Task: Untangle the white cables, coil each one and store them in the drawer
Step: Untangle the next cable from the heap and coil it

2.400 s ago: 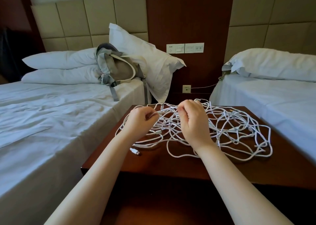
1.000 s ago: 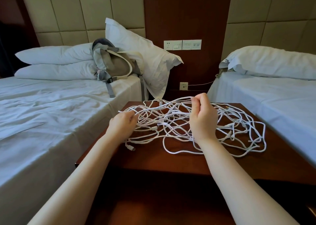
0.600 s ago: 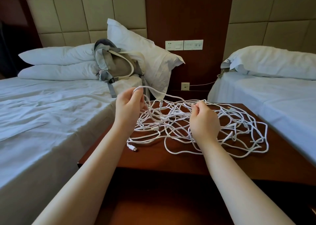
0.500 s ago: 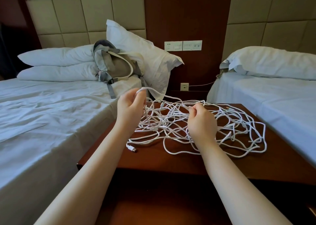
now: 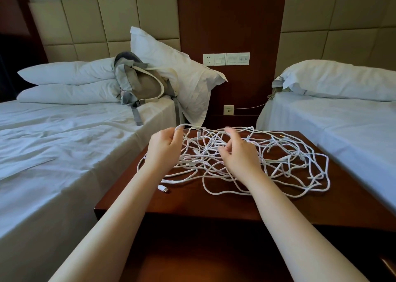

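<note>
A tangle of white cables (image 5: 252, 159) lies spread over the top of a dark wooden nightstand (image 5: 214, 204), its loops crossing one another from the left front part of the surface to the right edge. One loose plug end (image 5: 163, 188) rests on the wood at the near left of the heap, apart from the main knot. The left hand (image 5: 166, 148) is closed around a strand at the far left of the tangle, thumb and fingers pinching it so that the strand rises clear of the tabletop and arches away to the right. The right hand (image 5: 240, 153) hovers over the middle of the heap with its fingers (image 5: 232, 135) spread and curled; they are blurred, and whether they touch any cable cannot be told. Both forearms are bare and reach in from the lower edge. The nightstand stands between two beds: the left bed (image 5: 64, 144) carries stacked white pillows (image 5: 68, 84) and a grey and tan backpack (image 5: 141, 84) leaning against an upright pillow (image 5: 180, 73); the right bed (image 5: 334, 123) carries one pillow at its head. On the wooden wall panel behind, a row of sockets and switches (image 5: 226, 58) is mounted, with a single socket plate (image 5: 228, 109) lower down, from which a thin cord runs toward the right bed.
</note>
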A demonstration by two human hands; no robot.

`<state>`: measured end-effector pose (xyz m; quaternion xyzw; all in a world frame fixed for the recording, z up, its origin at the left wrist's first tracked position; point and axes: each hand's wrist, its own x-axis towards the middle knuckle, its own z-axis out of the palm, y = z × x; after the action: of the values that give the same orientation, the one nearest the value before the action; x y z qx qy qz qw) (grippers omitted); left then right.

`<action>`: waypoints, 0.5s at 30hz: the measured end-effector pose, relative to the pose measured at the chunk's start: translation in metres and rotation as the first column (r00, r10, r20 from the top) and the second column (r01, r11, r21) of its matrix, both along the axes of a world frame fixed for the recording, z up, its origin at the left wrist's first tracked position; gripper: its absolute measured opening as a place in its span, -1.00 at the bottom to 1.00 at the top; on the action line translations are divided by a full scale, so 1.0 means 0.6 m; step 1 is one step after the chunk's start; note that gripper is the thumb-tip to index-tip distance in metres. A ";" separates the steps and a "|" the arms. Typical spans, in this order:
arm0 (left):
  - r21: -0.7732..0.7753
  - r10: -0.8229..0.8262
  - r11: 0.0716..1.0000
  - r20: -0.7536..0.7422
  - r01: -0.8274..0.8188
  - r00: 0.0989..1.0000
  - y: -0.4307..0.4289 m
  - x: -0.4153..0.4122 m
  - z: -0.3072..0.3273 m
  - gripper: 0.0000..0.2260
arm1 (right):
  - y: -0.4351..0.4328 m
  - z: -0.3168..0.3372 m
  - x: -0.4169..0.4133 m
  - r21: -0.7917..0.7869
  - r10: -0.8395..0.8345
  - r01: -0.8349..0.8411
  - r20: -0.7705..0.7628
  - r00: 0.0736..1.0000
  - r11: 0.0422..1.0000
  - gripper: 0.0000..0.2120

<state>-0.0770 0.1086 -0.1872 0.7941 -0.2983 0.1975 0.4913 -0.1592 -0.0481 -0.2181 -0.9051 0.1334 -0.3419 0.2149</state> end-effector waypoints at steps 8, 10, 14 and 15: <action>0.249 0.249 0.932 0.082 -0.261 0.965 0.026 0.034 -0.036 -0.67 | -0.021 0.001 0.005 0.008 -0.072 0.075 0.368 0.927 0.997 -0.89; 0.333 0.256 0.906 0.063 -0.262 0.965 0.023 0.025 -0.028 -0.88 | -0.023 0.004 0.002 0.015 0.000 -0.007 0.412 0.911 1.000 -0.91; 0.440 0.188 0.845 0.287 -0.304 0.939 0.008 -0.001 0.001 -0.35 | -0.010 0.007 0.002 -0.037 0.119 -0.115 0.439 0.890 0.993 -0.94; 0.433 0.135 0.856 0.344 -0.284 0.929 0.003 -0.008 0.007 -0.33 | -0.006 0.010 0.001 -0.031 0.152 -0.154 0.434 0.888 0.988 -0.92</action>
<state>-0.0817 0.1103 -0.1832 0.8785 -0.3196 0.2897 0.2055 -0.1589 -0.0516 -0.2124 -0.8131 0.0111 -0.5167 0.2677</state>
